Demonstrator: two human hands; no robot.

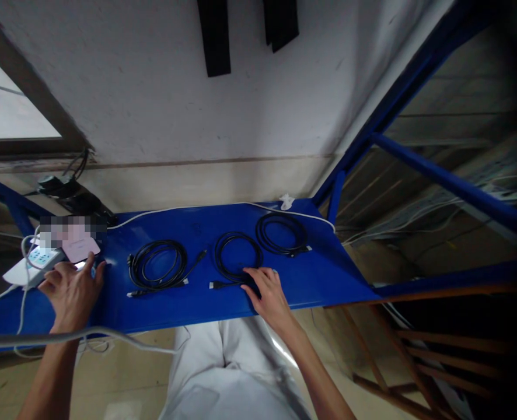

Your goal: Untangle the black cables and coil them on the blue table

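Three coiled black cables with plugs at their ends lie on a blue table. My right hand (269, 294) rests at the lower right of the middle coil (217, 256), touching it, with thumb and fingers apart. The left coil (182, 256) and the right coil (303, 233) lie to either side, untouched. Over at the left, my left hand (72, 291) is low over the table, index finger and thumb apart. Beneath its fingers is a small bright item, mostly hidden, beside a pink card-like thing (80, 247).
A white power strip (16, 274) with cords lies at the table's (171, 312) left end. Behind it leans a black object (77, 195). A white cord (188, 207) runs along the back edge; a thicker grey cable (122, 337) crosses in front. Wooden furniture (381, 373) stands at right.
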